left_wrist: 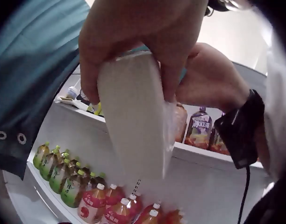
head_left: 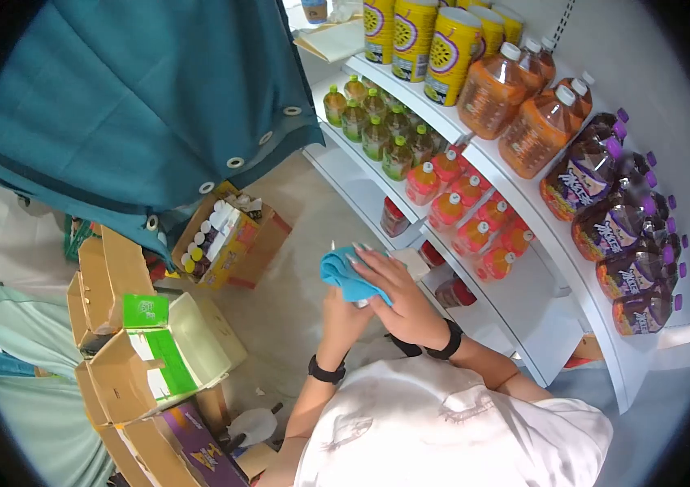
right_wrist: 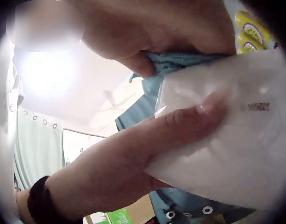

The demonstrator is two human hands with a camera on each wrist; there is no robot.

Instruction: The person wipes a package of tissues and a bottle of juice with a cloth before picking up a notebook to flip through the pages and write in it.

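Observation:
My left hand [head_left: 346,315] grips a white plastic-wrapped packet [left_wrist: 133,112], thumb on one face and fingers on the other. The packet looks soft and block-shaped, with a small printed code on its wrap [right_wrist: 255,140] in the right wrist view. Over its top edge lies a folded blue cloth [head_left: 343,274]. My right hand [head_left: 397,292] holds this cloth against the packet, fingers stretched across it and thumb at its near side. In the head view the cloth and right hand hide most of the packet.
White shelves [head_left: 515,316] on the right carry green-capped bottles [head_left: 373,134], pink-labelled bottles [head_left: 450,207], orange bottles [head_left: 527,134], purple-capped bottles [head_left: 605,219] and yellow cans [head_left: 450,53]. Open cardboard boxes [head_left: 121,381] stand left, another box [head_left: 268,247] ahead. A teal curtain [head_left: 142,89] hangs upper left.

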